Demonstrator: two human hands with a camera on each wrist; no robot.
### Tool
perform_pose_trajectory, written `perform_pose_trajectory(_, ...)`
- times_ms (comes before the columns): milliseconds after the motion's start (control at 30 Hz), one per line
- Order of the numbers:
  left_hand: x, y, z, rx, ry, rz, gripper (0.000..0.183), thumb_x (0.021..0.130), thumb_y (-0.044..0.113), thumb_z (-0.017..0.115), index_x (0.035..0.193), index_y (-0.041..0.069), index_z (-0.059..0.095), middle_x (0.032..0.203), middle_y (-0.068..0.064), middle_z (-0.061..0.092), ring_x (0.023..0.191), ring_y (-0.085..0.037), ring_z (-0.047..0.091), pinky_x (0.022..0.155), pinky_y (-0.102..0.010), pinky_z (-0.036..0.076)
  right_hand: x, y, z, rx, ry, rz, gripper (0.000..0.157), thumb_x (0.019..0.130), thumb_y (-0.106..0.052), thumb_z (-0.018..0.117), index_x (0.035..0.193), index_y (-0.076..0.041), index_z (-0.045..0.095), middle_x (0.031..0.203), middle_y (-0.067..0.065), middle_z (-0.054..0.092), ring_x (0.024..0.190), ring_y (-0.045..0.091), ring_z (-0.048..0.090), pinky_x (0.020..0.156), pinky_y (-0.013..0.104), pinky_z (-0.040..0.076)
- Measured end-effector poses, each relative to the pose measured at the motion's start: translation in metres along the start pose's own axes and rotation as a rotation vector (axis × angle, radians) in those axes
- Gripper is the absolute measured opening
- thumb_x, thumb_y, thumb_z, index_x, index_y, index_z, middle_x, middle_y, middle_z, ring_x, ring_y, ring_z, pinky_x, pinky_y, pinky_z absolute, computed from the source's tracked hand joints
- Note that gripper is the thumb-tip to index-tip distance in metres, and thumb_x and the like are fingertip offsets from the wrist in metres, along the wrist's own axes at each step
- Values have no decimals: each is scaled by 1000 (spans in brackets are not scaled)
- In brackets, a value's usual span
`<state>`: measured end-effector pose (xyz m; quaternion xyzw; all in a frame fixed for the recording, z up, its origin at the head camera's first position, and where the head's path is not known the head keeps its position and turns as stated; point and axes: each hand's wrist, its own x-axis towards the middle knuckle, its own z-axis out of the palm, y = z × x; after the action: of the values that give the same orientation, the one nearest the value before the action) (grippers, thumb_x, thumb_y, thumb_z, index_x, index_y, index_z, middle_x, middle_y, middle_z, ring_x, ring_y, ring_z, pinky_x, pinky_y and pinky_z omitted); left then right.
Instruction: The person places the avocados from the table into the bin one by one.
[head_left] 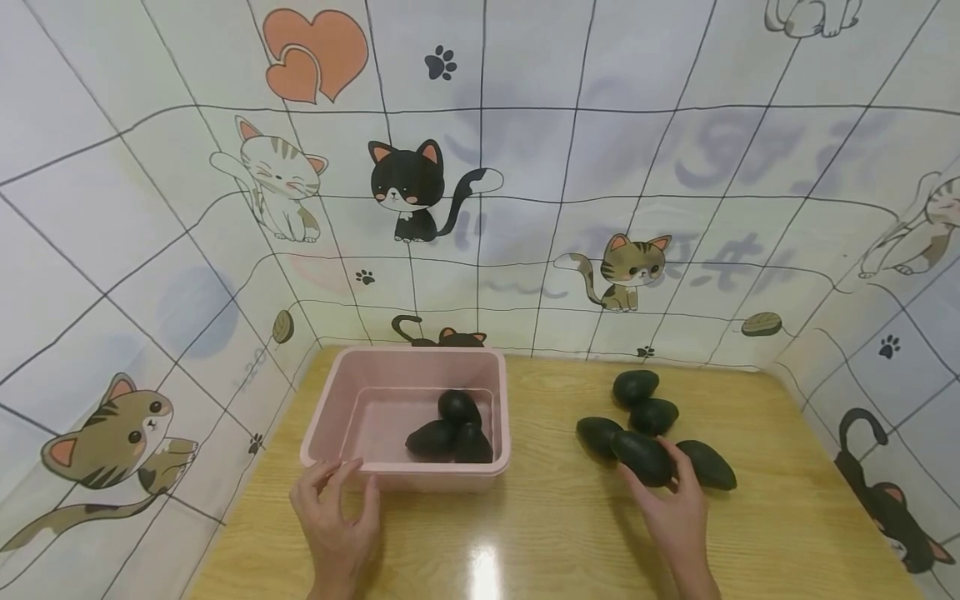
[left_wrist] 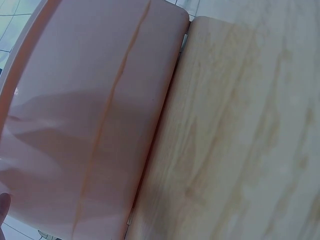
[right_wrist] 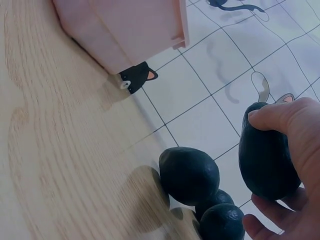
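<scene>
My right hand [head_left: 670, 508] grips a dark green avocado [head_left: 642, 457] between thumb and fingers. In the right wrist view that avocado [right_wrist: 267, 155] appears raised off the table. Close around it are a second avocado [head_left: 597, 437] on the left, one [head_left: 707, 465] on the right, and two behind, the nearer [head_left: 654, 416] and the farther [head_left: 635, 388]. My left hand [head_left: 336, 517] holds the front left rim of a pink plastic bin [head_left: 405, 354], fingers over the edge and thumb by the front wall. Three avocados [head_left: 432, 441] lie together in the bin's right part.
Bin and loose avocados stand on a wood-grain table [head_left: 555, 517]. A white wall covering [head_left: 525, 158] with grid lines and cartoon cats rises behind the table and on both sides. The bin's smooth outer wall [left_wrist: 95, 115] fills much of the left wrist view.
</scene>
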<state>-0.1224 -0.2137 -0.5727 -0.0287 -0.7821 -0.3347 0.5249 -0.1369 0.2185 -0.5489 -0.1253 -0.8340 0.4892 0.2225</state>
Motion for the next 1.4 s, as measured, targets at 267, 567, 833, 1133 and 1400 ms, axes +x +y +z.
perform_pose_trajectory(267, 1, 1, 0, -15, 23, 8, 32, 82, 23, 72, 104, 0, 77, 111, -30, 60, 108, -45, 48, 109, -21, 26, 1, -8, 2, 9, -18, 15, 75, 83, -21, 91, 150, -14, 58, 142, 10, 64, 110, -7, 51, 89, 11, 40)
perform_pose_trajectory(567, 1, 5, 1, -21, 43, 18, 31, 84, 24, 72, 102, 0, 77, 109, -31, 60, 106, -46, 47, 109, -21, 26, 3, -22, 6, 25, -75, 34, 77, 85, -26, 90, 153, -15, 55, 146, 9, 61, 115, -3, 50, 93, 19, 42)
perform_pose_trajectory(833, 3, 6, 3, -34, 61, 29, 31, 83, 22, 71, 102, -1, 76, 108, -32, 59, 105, -47, 47, 108, -21, 27, 3, -34, 12, 29, -88, 5, 75, 84, -25, 91, 151, -18, 57, 144, 6, 65, 114, -6, 51, 94, 20, 43)
perform_pose_trajectory(1133, 2, 3, 4, -33, 63, 36, 32, 85, 25, 71, 102, -1, 77, 108, -31, 59, 105, -47, 47, 108, -21, 27, 2, -43, 18, 47, -119, -40, 75, 85, -21, 90, 151, -15, 56, 142, 12, 65, 113, -4, 51, 91, 15, 41)
perform_pose_trajectory(1400, 3, 2, 4, -27, 71, 38, 33, 87, 28, 71, 101, -1, 77, 108, -31, 60, 105, -46, 48, 108, -23, 26, 1, -46, 27, 57, -108, -92, 73, 83, -18, 91, 148, -12, 58, 142, 12, 66, 111, -5, 53, 91, 16, 43)
